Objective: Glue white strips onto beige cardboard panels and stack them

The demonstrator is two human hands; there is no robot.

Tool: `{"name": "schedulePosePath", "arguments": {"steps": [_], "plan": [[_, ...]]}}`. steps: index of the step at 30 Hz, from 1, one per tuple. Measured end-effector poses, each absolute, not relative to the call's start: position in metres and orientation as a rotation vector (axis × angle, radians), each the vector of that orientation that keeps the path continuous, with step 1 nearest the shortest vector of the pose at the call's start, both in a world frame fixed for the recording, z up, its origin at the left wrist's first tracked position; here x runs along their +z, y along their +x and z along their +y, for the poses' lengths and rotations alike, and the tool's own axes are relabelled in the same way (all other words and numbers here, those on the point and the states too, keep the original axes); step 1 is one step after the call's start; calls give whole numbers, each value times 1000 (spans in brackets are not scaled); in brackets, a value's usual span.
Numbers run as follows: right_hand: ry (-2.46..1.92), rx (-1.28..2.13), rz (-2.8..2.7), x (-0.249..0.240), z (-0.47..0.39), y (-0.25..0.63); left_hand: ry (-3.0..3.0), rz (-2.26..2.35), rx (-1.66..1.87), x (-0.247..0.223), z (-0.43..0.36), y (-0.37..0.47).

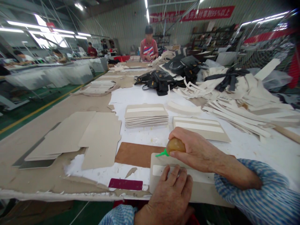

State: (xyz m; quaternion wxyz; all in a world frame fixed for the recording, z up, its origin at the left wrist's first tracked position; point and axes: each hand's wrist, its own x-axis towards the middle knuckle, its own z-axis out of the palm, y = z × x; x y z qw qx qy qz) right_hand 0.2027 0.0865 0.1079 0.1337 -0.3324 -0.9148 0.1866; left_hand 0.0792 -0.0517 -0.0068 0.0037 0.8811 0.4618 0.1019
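Foremost, the person's bare left hand [172, 192] lies palm-down, fingers loosely spread, on a beige rectangular panel [203, 189] bearing a white strip [201, 177] at the near edge of the table [61, 107]. The right hand [194, 150] is closed around a rounded amber squeeze bottle [175, 146] — its pointed green nozzle [162, 153] at the panel's far left corner. Left of the panel lie a brown rectangular sheet [136, 154], partly overlapped, and a magenta rectangle [126, 184].

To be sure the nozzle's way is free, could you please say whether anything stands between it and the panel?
Nothing visible: the right hand holds the bottle, its nozzle at the far-left corner of the panel; the left hand lies nearer, partly over the white strip.
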Motion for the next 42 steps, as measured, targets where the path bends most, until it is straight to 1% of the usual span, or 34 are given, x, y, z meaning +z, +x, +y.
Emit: {"name": "schedulePosePath", "arguments": {"steps": [13,23,29,37,42], "plan": [[-1029,554,-2577,108,89,221,2723,1448,322,-9,-53,79],[-981,537,-2597,110,85,200,2699,1443,283,-6,-51,78],[-1024,564,-2611,112,85,194,2724,1452,305,-8,-51,78],[-1184,561,-2661,125,87,211,2720,1447,293,-6,-52,78],[-1208,559,-2652,124,86,218,2698,1447,300,-7,-53,78]]}}
